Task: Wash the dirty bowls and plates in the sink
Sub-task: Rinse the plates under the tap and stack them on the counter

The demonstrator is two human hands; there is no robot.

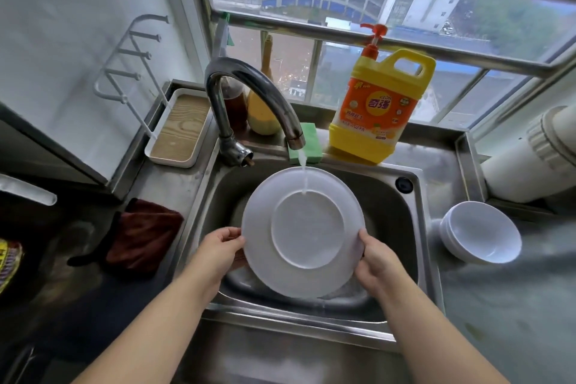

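White plate (304, 231) underside up over sink (405, 227), under tap stream; left hand (223, 248) and right hand (375, 256) each pinching opposite rims. Looks light, stiff, wet-slippery; rim hold suits it.

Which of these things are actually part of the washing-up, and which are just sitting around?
In use: white plate, left hand, right hand, faucet, sink, stacked white bowls.

Lying about: detergent bottle, green sponge, dark red cloth, tray.
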